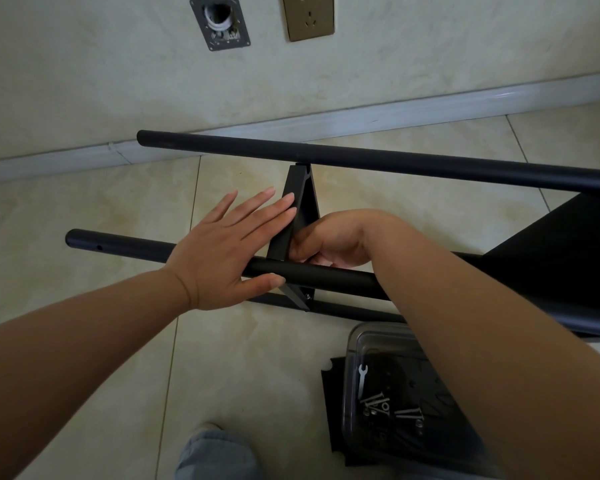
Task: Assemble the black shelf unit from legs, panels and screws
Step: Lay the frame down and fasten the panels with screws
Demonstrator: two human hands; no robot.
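Shelf [548, 258] lies on its side on the floor [84, 209], cut off at right. Left hand [222, 251] presses straight, slightly spread fingers on a panel [300, 202] edge. Right hand [333, 242] curls beneath it; its fingertips are hidden. Screws [381, 405] sit in a tub [357, 344], half hidden by the forearm.

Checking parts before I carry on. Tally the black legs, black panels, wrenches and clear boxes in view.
Black legs: 3
Black panels: 3
Wrench: 1
Clear box: 1
Total: 8
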